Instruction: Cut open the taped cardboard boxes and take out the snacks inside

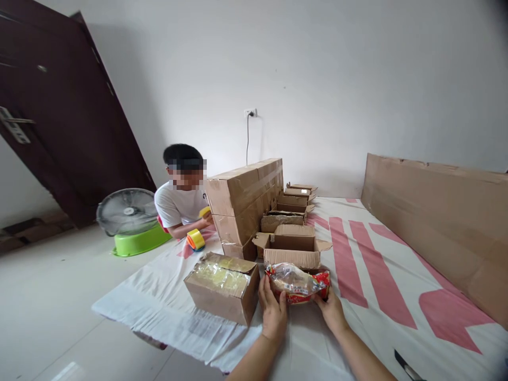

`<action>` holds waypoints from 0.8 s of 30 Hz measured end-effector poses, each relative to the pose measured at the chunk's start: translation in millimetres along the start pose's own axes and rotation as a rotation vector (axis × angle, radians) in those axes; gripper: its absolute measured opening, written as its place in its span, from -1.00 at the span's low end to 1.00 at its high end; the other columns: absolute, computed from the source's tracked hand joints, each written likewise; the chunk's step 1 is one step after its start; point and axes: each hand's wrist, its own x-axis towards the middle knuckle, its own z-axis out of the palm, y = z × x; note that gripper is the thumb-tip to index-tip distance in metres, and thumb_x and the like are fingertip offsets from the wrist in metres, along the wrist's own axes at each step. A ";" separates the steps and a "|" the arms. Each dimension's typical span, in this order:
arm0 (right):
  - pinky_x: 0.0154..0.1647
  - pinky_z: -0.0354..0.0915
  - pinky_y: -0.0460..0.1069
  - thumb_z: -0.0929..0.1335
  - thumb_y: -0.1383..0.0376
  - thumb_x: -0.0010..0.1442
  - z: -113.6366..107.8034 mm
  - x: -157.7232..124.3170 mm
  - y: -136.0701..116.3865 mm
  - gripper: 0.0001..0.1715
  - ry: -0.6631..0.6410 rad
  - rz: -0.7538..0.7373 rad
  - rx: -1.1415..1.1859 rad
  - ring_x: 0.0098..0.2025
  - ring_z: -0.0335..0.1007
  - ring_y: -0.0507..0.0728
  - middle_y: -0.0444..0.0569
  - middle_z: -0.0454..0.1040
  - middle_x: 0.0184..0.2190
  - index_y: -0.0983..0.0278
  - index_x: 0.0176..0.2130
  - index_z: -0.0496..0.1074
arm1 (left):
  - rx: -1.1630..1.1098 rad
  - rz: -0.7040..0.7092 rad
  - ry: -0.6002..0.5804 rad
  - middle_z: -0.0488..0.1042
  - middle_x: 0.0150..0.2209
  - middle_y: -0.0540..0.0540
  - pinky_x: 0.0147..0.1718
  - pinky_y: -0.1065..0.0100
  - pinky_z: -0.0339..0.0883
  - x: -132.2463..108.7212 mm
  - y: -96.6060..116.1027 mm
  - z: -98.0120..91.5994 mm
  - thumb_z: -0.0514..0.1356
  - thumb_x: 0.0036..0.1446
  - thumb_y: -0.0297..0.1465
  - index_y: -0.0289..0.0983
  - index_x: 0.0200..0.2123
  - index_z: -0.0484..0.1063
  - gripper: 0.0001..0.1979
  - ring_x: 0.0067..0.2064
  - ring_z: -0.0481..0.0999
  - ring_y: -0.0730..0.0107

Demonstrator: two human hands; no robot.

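A red and clear plastic package is held between my two hands at the table's near side. My left hand grips its left end, and my right hand has hold of its lower right end. Right behind the package stands an open cardboard box with its flaps spread. Left of my left hand sits a closed box with shiny tape over its top. What lies directly beneath the package is mostly hidden.
Stacked closed boxes rise beside a row of open boxes. A person leans at the left edge near a yellow tape roll. A knife lies front right. A large cardboard sheet stands along the right.
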 end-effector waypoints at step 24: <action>-0.20 0.44 0.13 0.36 -0.13 0.12 34.4 19.4 0.7 -0.42 -0.034 -0.028 -0.056 -0.17 0.56 0.37 0.14 0.64 -0.21 0.28 -0.13 0.51 | 0.112 0.008 -0.062 -0.30 0.43 -0.34 0.35 0.03 -0.04 3.0 9.6 3.2 0.00 0.25 -0.51 -0.27 0.41 -0.41 -0.21 0.44 -0.18 0.02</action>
